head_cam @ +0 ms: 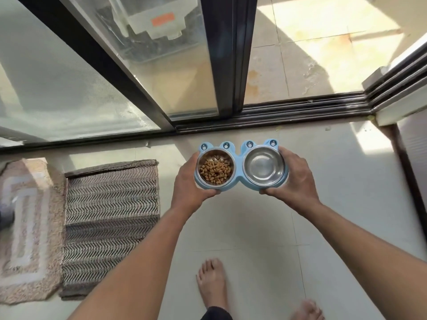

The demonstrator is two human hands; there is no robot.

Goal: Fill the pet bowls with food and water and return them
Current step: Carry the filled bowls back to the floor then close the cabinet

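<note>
A light blue double pet feeder [240, 150] with frog-eye knobs is held level above the floor. Its left steel bowl [216, 168] holds brown kibble. Its right steel bowl [264, 167] looks shiny inside; I cannot tell whether it holds water. My left hand [187, 183] grips the feeder's left end, thumb curled under the front edge. My right hand [294, 179] grips the right end the same way.
A sliding glass door [221, 65] with a dark frame stands ahead, its track [277, 114] across the floor, open to a sunlit tiled balcony [312, 47] on the right. Two woven mats [111, 222] lie at left. My bare feet [211, 282] stand on pale floor tiles.
</note>
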